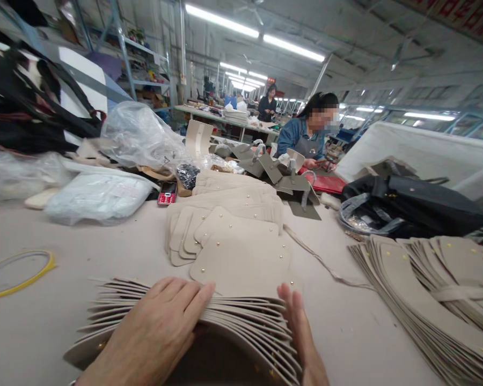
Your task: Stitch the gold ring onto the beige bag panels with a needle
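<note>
My left hand (153,332) lies flat, fingers stretched out, on top of a fanned stack of beige leather panels (245,321) at the near edge of the table. My right hand (301,332) stands edge-on against the right side of the same stack, fingers straight and together. Just beyond the stack lies a row of overlapping beige flap pieces with small metal studs (225,225), reaching toward the middle of the table.
Another fanned pile of beige panels (434,289) lies at the right. A black bag (418,203), plastic bags (137,134), a red phone (167,194) and a yellow ring (20,271) are on the table. A person in a blue top (301,140) works across it.
</note>
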`<action>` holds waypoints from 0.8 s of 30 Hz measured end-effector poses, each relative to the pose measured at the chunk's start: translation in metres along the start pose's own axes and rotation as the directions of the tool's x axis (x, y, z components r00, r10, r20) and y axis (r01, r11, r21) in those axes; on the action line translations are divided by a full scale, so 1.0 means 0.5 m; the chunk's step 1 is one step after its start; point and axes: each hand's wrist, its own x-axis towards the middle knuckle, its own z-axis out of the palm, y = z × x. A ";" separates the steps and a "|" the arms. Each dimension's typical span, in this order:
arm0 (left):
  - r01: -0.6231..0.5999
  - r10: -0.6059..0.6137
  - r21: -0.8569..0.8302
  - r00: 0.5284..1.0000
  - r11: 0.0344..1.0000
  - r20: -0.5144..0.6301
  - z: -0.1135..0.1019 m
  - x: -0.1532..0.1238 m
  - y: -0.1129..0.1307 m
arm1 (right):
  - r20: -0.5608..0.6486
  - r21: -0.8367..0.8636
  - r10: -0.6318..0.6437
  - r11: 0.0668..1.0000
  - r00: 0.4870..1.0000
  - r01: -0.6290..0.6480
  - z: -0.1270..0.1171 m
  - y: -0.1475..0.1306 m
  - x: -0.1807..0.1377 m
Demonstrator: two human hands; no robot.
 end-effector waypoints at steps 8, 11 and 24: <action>0.005 -0.007 0.026 0.998 1.000 0.060 -0.011 0.007 0.001 | 0.013 -0.358 -0.411 0.849 0.911 0.389 -0.086 -0.061 0.052; 0.007 -0.009 0.026 0.998 1.000 0.067 -0.008 0.005 0.000 | -0.002 -0.423 -0.410 0.827 0.912 0.370 -0.079 -0.081 0.073; -0.017 0.016 0.014 0.998 1.000 0.062 0.008 0.008 -0.007 | -0.047 -0.200 -0.139 0.972 0.989 0.127 -0.057 -0.077 0.095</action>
